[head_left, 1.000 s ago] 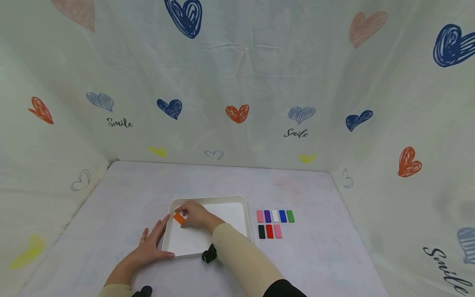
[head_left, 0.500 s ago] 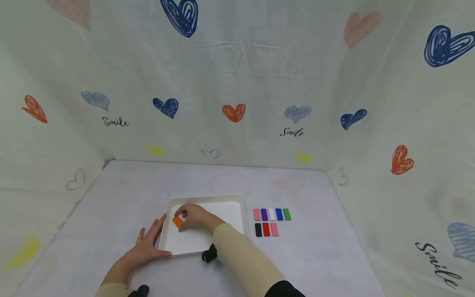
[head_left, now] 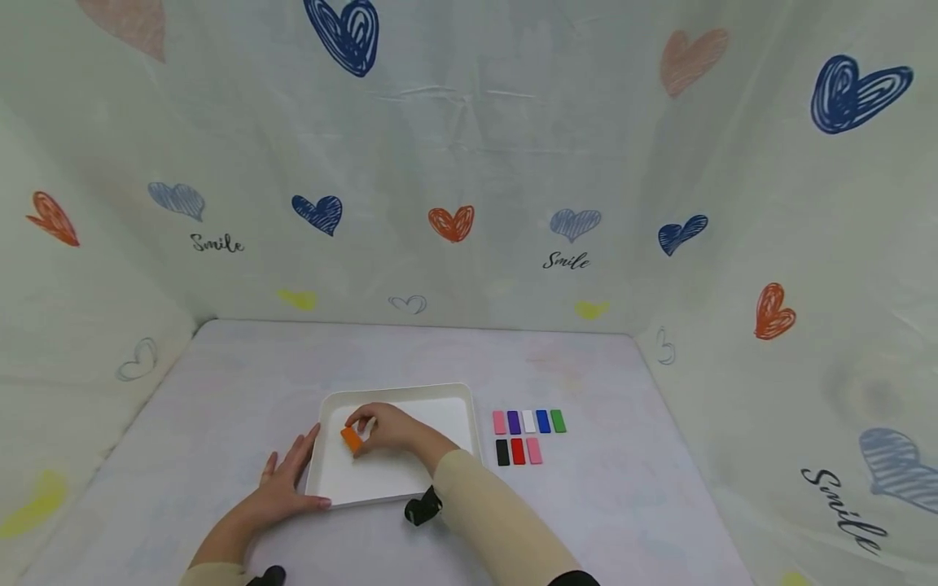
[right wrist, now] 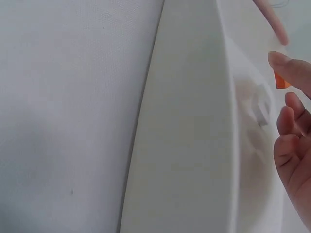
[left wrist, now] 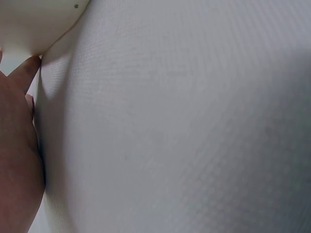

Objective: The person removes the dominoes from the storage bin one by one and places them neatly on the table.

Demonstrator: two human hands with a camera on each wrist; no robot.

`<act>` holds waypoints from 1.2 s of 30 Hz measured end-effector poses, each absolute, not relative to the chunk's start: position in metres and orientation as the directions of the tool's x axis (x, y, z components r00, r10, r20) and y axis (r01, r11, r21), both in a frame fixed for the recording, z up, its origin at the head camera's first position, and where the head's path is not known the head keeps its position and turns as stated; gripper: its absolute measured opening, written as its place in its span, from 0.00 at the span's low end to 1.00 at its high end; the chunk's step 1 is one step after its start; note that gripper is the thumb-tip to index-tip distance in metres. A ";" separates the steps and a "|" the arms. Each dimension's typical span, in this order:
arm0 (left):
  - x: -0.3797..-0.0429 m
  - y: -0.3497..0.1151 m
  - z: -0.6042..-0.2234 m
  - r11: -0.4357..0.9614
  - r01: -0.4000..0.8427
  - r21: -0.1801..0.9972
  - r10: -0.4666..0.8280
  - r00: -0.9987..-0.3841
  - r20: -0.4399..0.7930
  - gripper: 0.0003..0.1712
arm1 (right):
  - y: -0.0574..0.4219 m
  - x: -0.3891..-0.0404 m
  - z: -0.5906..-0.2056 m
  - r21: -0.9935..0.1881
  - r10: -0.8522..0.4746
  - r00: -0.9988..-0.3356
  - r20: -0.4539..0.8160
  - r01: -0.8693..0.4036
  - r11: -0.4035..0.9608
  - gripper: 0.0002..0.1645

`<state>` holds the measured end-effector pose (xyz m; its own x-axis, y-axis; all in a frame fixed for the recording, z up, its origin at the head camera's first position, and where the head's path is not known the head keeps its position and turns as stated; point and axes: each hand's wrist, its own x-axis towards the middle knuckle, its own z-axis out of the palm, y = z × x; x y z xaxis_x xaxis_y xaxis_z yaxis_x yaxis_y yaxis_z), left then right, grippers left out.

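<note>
A white shallow tray point(head_left: 440, 415) lies on the table in the head view. My right hand point(head_left: 394, 427) reaches over its near side and pinches a small orange block point(head_left: 352, 440) in the tray's left part. The right wrist view shows the thumb across the orange block point(right wrist: 281, 81), which is mostly hidden, with the other fingers bent below it. Fingers spread, my left hand point(head_left: 278, 491) rests at the tray's left side, thumb at the near left corner. In the left wrist view the left hand point(left wrist: 17, 145) touches the tray's outer wall point(left wrist: 39, 24).
Right of the tray, small flat blocks lie in two rows. The far row has pink, purple, white, blue point(head_left: 543, 421) and green point(head_left: 558, 421); the nearer row has black point(head_left: 502, 452), red point(head_left: 518, 451) and pink point(head_left: 535, 451). A heart-printed curtain point(head_left: 454, 277) encloses the table.
The orange block, still pinched by my right hand, has shifted slightly toward the near side and right within the tray. My left hand stays at the tray. The head view has turned slightly right.
</note>
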<state>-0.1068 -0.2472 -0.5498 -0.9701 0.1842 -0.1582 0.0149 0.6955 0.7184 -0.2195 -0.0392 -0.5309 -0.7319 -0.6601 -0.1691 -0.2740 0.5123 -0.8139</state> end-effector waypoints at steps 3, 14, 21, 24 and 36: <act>-0.107 -0.248 -0.550 0.692 0.015 0.721 0.189 -0.969 -0.161 0.73 | -0.029 -0.216 -0.526 -0.839 -0.650 -0.743 -0.157 -0.247 0.485 0.27; -0.103 -0.251 -0.554 0.679 0.006 0.734 0.181 -0.971 -0.159 0.73 | 0.010 -0.209 -0.518 -0.899 -0.604 -0.789 -0.113 -0.178 0.401 0.29; -0.104 -0.251 -0.558 0.653 0.027 0.757 0.192 -0.973 -0.130 0.73 | 0.037 -0.206 -0.512 -0.903 -0.558 -0.823 -0.107 -0.154 0.400 0.29; -0.107 -0.249 -0.556 0.647 0.040 0.761 0.198 -0.973 -0.117 0.72 | 0.050 -0.206 -0.509 -0.909 -0.539 -0.837 -0.092 -0.151 0.389 0.29; -0.108 -0.248 -0.552 0.668 0.045 0.743 0.194 -0.974 -0.116 0.73 | 0.089 -0.196 -0.505 -0.905 -0.462 -0.884 -0.072 -0.137 0.404 0.28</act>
